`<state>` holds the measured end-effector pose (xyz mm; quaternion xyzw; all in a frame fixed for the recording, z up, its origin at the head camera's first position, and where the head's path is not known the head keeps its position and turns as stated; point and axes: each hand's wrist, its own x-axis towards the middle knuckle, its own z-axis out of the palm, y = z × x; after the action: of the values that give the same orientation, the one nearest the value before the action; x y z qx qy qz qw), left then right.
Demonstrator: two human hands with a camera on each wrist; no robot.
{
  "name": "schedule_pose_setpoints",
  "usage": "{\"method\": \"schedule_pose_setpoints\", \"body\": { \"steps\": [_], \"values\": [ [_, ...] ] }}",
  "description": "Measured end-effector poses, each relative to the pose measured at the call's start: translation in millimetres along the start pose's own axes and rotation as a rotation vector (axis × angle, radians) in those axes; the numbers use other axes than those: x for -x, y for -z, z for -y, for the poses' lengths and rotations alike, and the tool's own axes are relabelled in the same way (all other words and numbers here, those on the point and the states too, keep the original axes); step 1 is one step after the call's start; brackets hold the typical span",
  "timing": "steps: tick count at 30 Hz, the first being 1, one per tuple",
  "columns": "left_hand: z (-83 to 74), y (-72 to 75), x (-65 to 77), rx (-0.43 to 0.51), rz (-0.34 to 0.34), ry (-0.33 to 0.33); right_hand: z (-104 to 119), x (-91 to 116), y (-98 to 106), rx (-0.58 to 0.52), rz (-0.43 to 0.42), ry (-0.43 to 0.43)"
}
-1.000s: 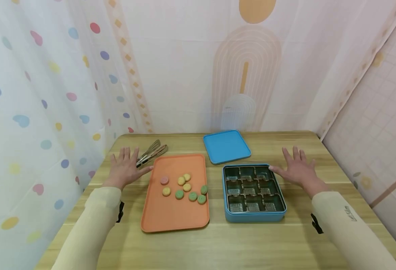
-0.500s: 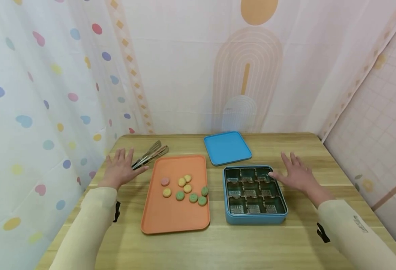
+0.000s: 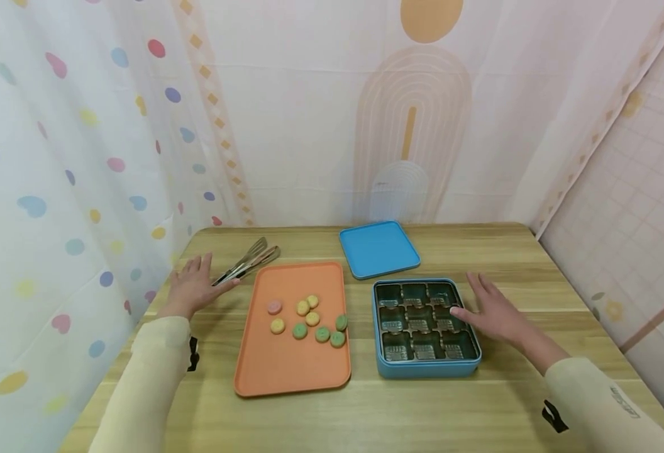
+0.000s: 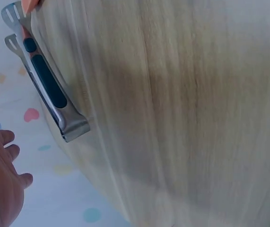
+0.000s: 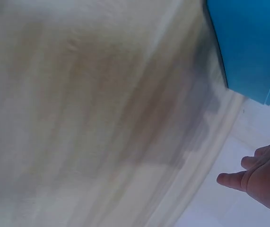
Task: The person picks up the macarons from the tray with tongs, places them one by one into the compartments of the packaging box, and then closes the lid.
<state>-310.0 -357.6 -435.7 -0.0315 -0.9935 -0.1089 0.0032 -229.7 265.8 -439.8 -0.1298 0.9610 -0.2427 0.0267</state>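
Left hand (image 3: 189, 290) and right hand (image 3: 495, 316) are wide, empty; lowering the right, apparently overlapping the blue box (image 3: 429, 370), could nudge it.

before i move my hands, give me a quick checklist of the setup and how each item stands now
1. Left hand free: ok, it holds nothing; the tongs lie beside it, not gripped.
2. Right hand free: ok, fingers extended, holding nothing.
3. Right thumb off the blue box: cannot tell; it overlaps the rim in the head view, but contact is unclear.
4. Blue lid off the box: ok, it lies beyond it.
5. All pieces flat on the orange tray: not ok, one green piece sits tilted at the right rim.
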Motion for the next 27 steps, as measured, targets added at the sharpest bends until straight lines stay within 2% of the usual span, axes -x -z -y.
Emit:
{"method": "schedule_pose_setpoints", "body": {
  "steps": [8,14,17,27],
  "values": [
    [12.3,-11.4,-10.5,0.143,0.028,0.028,-1,13,-7,-0.152,0.005,0.044],
    [17.9,-16.5,-10.0,0.341,0.075,0.073,0,25,-14,-0.210,0.003,0.048],
    [20.1,-18.0,-9.6,0.400,0.088,0.093,1,30,-19,-0.239,-0.008,0.056],
    [26.3,-24.5,-13.9,0.445,0.088,0.110,3,47,-30,-0.316,-0.011,0.074]
  ]
}}
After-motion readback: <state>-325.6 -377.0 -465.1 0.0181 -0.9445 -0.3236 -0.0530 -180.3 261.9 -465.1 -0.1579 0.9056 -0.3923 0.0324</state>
